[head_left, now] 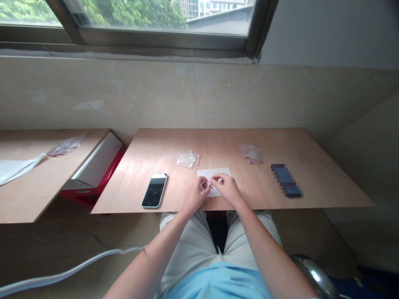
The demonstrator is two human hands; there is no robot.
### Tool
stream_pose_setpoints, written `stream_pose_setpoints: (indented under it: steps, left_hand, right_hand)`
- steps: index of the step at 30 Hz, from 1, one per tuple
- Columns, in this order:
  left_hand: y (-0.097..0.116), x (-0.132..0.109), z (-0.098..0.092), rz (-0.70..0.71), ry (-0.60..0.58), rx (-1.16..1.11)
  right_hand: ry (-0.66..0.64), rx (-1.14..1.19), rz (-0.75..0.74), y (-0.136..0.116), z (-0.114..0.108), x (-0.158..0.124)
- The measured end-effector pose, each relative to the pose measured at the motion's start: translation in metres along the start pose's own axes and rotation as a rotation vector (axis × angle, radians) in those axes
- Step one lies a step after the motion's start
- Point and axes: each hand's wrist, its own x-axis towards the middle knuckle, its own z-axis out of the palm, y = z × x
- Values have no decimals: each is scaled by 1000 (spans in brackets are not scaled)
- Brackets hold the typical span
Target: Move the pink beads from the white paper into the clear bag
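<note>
The landmark is the white square sheet of thin paper [215,171], lying on a light-brown wooden tabletop [118,189]. Over its left half is a small clear piece with pinkish traces [204,185], its exact shape too small to tell. This lies within the curl of the left hand [198,194], whose thumb and fingers are closed on its edge. The right hand [227,189] is over the sheet's right half, its thumb and forefinger bent towards each other next to the piece; whether they pinch anything, I cannot tell.

Beyond the sheet to the left sits a crumpled clear plastic bag [187,158], its contents unclear. Beyond it to the right lies a clear plastic bag with pinkish-red bits [251,154], apparently inside. Well left of the sheet, below tabletop level, a white rectangular box [101,160] rests against a red plastic object [107,174]; the box's inside is hidden. Nearer, left of the sheet, lies a dark-screened phone with a pale rim [155,191].
</note>
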Motion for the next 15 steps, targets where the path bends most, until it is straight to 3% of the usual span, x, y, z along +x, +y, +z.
stream_pose_setpoints:
  steps: [6, 9, 12, 15]
  left_hand:
    - [-2, 0, 0, -2, -4, 9]
    - [-1, -1, 0, -2, -2, 15]
    - [1, -1, -1, 6, 8, 15]
    - [3, -1, -2, 13, 9, 19]
  right_hand:
    - [-99, -384, -31, 8, 10, -18]
    - [-107, -465, -33, 11, 13, -23]
    - [-60, -345, -21, 8, 11, -19]
    - [99, -103, 64, -1, 5, -12]
